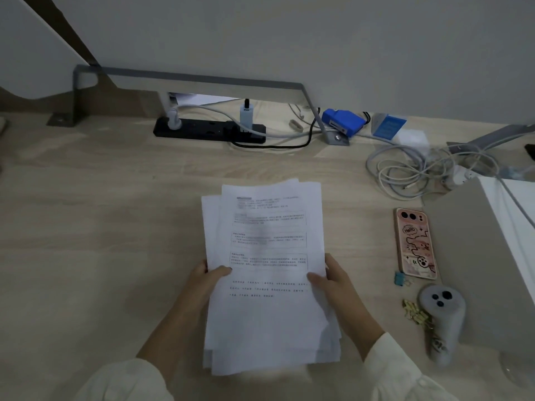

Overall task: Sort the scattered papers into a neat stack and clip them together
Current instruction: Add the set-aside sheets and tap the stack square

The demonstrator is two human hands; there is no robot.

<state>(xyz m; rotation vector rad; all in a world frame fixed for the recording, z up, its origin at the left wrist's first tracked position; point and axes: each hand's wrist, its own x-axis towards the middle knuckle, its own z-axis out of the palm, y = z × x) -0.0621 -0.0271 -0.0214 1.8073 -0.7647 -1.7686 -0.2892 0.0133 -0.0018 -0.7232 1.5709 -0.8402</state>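
I've got the papers (266, 270) in both hands, mid table (101, 215), right in front of me. Left hand (204, 285) grips the left edge w/ thumb curled over the top sheet and fingers tucked under. Right hand (337, 285) mirrors it on the right edge, thumb on the printed face. Both are closed round the bundle, nothing else in them. Holding at the two long sides makes sense: it lets me squeeze inward & tap the sheets square. Can't tell from this view whether the far end rests on the table or is lifted clear.

My read: gathering looks done, squaring isn't. The sheets are fanned, w/ corners staggered at the top left & again at the near end, esp. bottom right. So approx halfway, and clipping not yet begun.

Clips wait on my right. A blue binder clip (400, 277) sits just beside the near end of the phone (414, 243), and a heap of gold clips (414, 312) touches the grey controller (441, 319). Both are near enough for the right hand to reach while the left pins the bundle.

Prob. next: jog the edges against the table, then free the right hand for a clip. Risk is letting go w/ one hand before the edges are flush, so the stack splays.
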